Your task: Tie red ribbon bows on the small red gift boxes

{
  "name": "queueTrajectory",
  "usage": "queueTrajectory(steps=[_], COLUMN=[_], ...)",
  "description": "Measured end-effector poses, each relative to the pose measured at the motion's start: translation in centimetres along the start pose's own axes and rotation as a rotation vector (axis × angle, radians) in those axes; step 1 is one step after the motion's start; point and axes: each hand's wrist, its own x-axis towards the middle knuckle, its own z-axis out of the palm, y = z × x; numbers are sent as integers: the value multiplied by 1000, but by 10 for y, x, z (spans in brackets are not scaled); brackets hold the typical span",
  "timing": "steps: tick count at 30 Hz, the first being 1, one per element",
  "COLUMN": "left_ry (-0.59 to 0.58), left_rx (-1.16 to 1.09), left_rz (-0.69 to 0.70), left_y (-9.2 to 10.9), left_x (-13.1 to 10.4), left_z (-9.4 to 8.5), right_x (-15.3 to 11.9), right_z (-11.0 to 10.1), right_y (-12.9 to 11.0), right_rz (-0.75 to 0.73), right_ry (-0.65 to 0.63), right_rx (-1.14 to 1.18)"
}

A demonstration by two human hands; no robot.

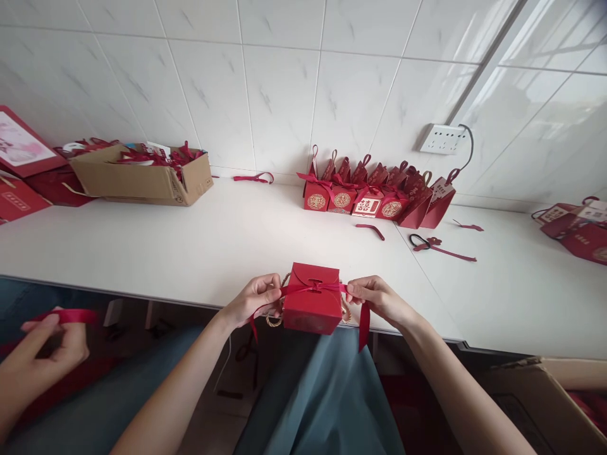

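A red gift box (312, 311) sits at the front edge of the white counter, with gold rope handles at both sides. A red ribbon (298, 289) crosses its top and meets in a knot at the middle. My left hand (258, 298) pinches the ribbon at the box's left side, and a loose end hangs below the fingers. On the right side, my right hand (374, 297) has the other part of the ribbon between thumb and fingers, its tail hanging over the counter's edge.
Several small red boxes (341, 201) line the wall. A cardboard box (137, 180) of ribbons stands at the back left. Ribbon pieces (450, 251) lie at right, near more red boxes (581, 237). Another person's hand (57, 347) holds ribbon at lower left; an open carton (521, 398) is at lower right.
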Motion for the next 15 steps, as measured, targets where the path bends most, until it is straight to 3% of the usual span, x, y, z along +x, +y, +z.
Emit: queueTrajectory(steps=[4,9,15], left_ry=[40,53,39], left_rx=[73,180,386], left_rz=[-15,-36,-54], left_y=[10,33,51], left_x=[-7,-17,-30], left_z=[0,8,28], right_x=[-8,-11,11], right_z=[0,16,46], right_y=[-27,-62,-66], right_rz=[-37,-178,-212], right_ry=[-1,-82,-32], right_rx=[-179,-214,-246])
